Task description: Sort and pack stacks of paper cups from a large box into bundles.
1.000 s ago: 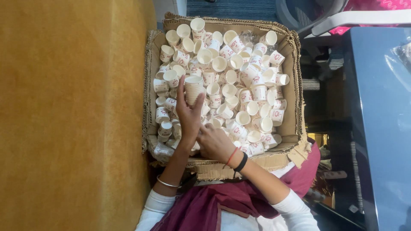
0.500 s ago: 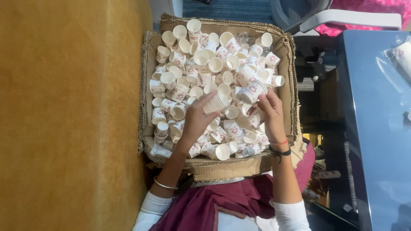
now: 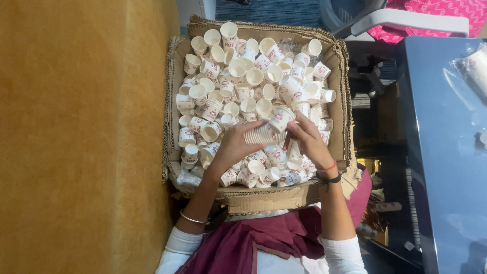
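A short nested stack of small white paper cups with red print (image 3: 264, 133) lies on its side in the air over the middle of an open brown cardboard box (image 3: 341, 86), gripped at its narrow end by the left hand (image 3: 234, 144). The left fingers are wrapped tight around the stack. The right hand (image 3: 304, 138) meets the stack's open end, its fingers (image 3: 296, 133) pinched together on the rim of the outermost cup.

Half a second ago the left hand held a shorter stack higher in the box, and the right hand was apart from it, reaching among the loose cups on the right side. Now both hands have come together at the centre, and the stack looks a cup or so longer. Judging from that, one more cup is being seated onto the stack, so the gathering of loose cups into one pile is moving along, though most of the work remains.

The box is still filled with many loose white paper cups (image 3: 238, 66), lying on their sides and upright, all around the hands. The box rests against the person's lap, between a yellow-brown surface (image 3: 81, 137) on the left and a dark blue tabletop (image 3: 446, 152) on the right.
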